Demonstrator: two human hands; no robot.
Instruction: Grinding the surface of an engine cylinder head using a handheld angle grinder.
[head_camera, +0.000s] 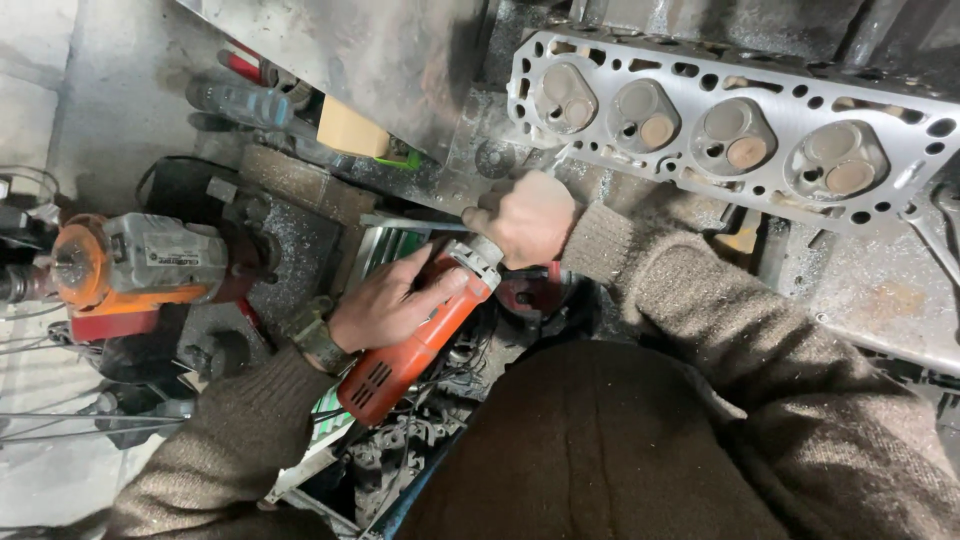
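Head view: orange power tool, long plastic body with vent slots at the rear end and a silver metal collar at the front, held slanted between both hands, low in front of the person's body and below the bench edge. Left hand is closed around the middle of the tool body, thumb on top. Right hand is a closed fist at the tool's front end, just past the collar; what sits at the tip is hidden by the fist. Both arms in brown knitted sleeves, coarse wool; a worn strap on the left wrist.

Above the right hand, one cylinder head lies flat on the dusty metal bench: grey cast metal, long, four round chambers in a row, each with two valve discs, many small holes around the edge.

At left, a second orange and grey power tool lies on its side on dark cluttered parts. One tan block near the top, beside a steel plate.
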